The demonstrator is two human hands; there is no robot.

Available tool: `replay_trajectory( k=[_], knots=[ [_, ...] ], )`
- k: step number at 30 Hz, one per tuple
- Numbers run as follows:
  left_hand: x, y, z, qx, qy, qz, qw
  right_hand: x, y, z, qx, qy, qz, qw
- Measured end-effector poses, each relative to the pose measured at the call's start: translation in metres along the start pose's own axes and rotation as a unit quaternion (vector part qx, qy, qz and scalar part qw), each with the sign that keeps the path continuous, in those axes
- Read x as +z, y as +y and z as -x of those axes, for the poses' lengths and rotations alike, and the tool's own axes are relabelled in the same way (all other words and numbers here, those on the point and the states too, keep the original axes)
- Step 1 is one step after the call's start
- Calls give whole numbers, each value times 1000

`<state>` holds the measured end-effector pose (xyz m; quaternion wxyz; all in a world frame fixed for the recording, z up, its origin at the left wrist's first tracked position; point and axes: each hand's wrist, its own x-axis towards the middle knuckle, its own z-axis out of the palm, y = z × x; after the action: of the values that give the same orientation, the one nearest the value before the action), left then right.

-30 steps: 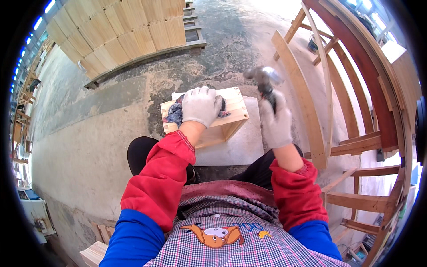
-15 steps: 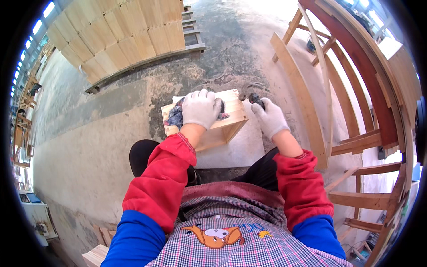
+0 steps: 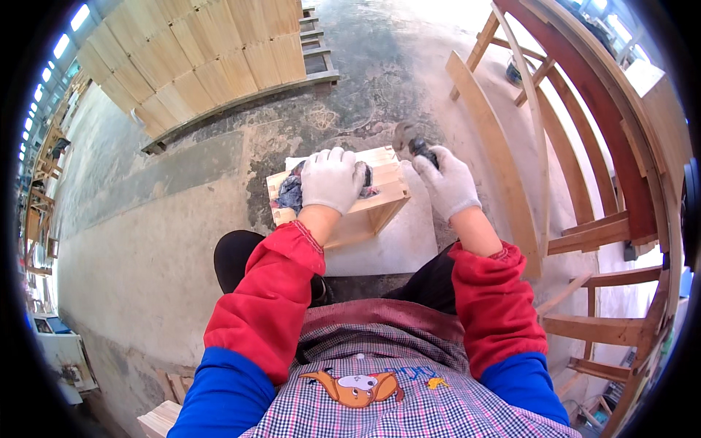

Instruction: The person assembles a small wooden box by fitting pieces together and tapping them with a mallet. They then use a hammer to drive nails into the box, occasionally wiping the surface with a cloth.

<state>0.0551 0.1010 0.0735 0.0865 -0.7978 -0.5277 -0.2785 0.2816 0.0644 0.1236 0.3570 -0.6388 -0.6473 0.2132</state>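
While the left hand [image 3: 332, 181] lies over a rag [image 3: 290, 194] atop the box [image 3: 391, 186], whether its fingers grip the cloth I cannot tell; the right hand [image 3: 450, 186] has its fingers wrapped round the hammer [image 3: 422, 150], whose blurred head sits just beyond them.

You wear this fisheye camera on your head, the left of a side-by-side pair, and it faces down over your checked apron [image 3: 321, 417], which lies nearest, at the lower edge. Your left hand [image 3: 330, 181] and right hand [image 3: 451, 188] sit around mid-view, with the floor [image 3: 139, 233] spreading beyond toward the dark, curved rim.
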Motion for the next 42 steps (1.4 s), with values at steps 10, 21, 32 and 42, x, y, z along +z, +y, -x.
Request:
replay_trajectory(
  k=[10, 21, 32, 42],
  knots=[
    [1, 3, -3, 11, 5, -6, 1000, 13, 19, 2, 53, -32, -3, 998],
    [0, 5, -6, -5, -31, -18, 999, 66, 44, 141, 409, -263, -471, 736],
    [-1, 7, -5, -19, -69, -37, 997, 170, 64, 47, 550, -92, -623, 548],
    [-16, 22, -19, -39, -166, -70, 983, 182, 87, 50, 566, -95, -611, 545]
  ],
)
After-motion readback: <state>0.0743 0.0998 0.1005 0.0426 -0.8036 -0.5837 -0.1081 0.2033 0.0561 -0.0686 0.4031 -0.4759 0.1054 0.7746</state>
